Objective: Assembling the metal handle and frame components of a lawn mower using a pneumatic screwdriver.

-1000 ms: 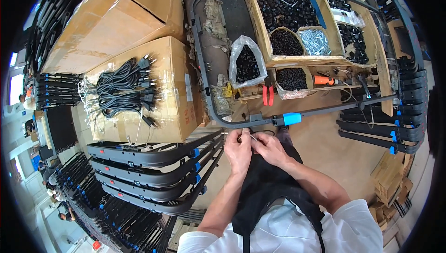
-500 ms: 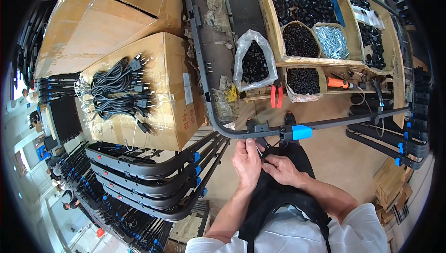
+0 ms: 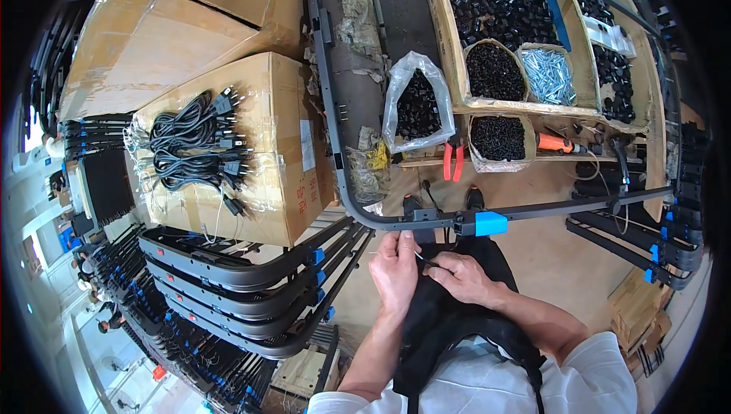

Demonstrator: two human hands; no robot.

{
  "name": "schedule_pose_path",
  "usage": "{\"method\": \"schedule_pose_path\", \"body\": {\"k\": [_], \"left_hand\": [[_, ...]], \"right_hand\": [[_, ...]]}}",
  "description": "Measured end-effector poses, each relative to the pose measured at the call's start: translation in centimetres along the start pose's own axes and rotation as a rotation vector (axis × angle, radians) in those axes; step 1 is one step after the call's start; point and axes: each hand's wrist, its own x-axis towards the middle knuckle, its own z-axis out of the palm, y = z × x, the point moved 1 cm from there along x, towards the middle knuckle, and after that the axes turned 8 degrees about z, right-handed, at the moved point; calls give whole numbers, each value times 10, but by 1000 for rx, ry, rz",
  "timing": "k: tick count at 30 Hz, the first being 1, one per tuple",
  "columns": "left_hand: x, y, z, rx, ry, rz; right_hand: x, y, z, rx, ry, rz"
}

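Note:
A thin black cord [image 3: 428,261] runs between my two hands in front of my black apron. My left hand [image 3: 394,265] is closed in a pinch on one part of it, thumb on top. My right hand [image 3: 461,278] grips the cord a little to the right, fingers curled. Just beyond them lies the near bar of a dark grey metal frame [image 3: 388,223], with a blue plastic piece [image 3: 491,224] on it. Another black lead [image 3: 430,197] stands up past that bar. What the fingertips cover is hidden.
Coiled power cords [image 3: 190,144] lie on a cardboard box [image 3: 285,208] at left, above stacked frames [image 3: 228,281]. Beyond the bar are red-handled pliers [image 3: 453,161], a plastic bag of black parts [image 3: 419,109], bins of screws [image 3: 547,78] and an orange power tool [image 3: 554,142].
My left hand has shifted slightly left and down, and more of the cord shows between my hands. A black lead now shows upright past the bar. My right hand has barely moved.

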Motion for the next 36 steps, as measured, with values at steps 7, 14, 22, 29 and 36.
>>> {"method": "schedule_pose_path", "body": {"k": [7, 14, 22, 29, 36], "left_hand": [[2, -11, 0, -352, 7, -138], [4, -10, -1, -132, -10, -76], [-13, -19, -27, 199, 151, 427], [-54, -100, -47, -44, -262, -10], [-32, -100, -38, -58, -639, 160]], "right_hand": [[3, -6, 0, 123, -24, 69], [4, 4, 5, 182, -38, 101], [17, -10, 11, 179, 2, 161], [41, -4, 31, 186, 63, 189], [37, -61, 21, -332, 169, 132]]}}
